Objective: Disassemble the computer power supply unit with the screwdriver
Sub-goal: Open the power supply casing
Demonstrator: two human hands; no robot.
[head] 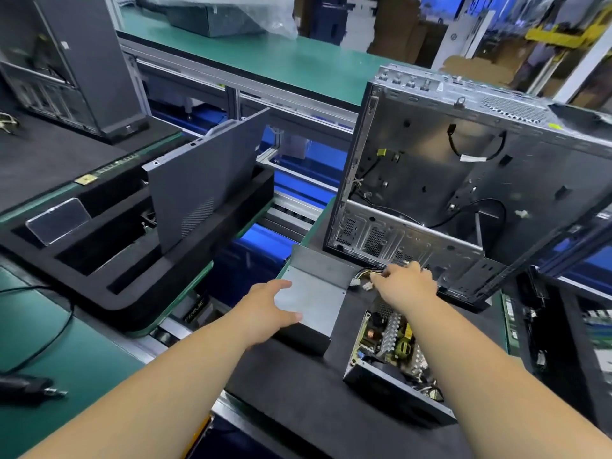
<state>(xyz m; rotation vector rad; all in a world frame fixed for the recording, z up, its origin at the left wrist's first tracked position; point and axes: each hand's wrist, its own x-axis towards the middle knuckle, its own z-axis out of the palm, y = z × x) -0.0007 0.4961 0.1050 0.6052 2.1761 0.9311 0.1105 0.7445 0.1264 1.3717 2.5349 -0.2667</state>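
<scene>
The power supply unit (390,366) lies open on a black mat, its circuit board with coils and heat sinks exposed. Its grey metal cover (318,293) stands apart, just to the left. My left hand (268,309) grips the cover's left edge, thumb on top. My right hand (405,283) reaches past the unit and holds the bundle of power cables (362,276) with white connectors, beside the cover's far right corner. An electric screwdriver (31,387) lies on the green bench at the far left, out of both hands.
An emptied computer case (447,180) stands upright right behind the unit. A black foam tray (109,260) holding a grey side panel (202,187) sits to the left. Another tower (66,61) stands far left. Conveyor rails run between the benches.
</scene>
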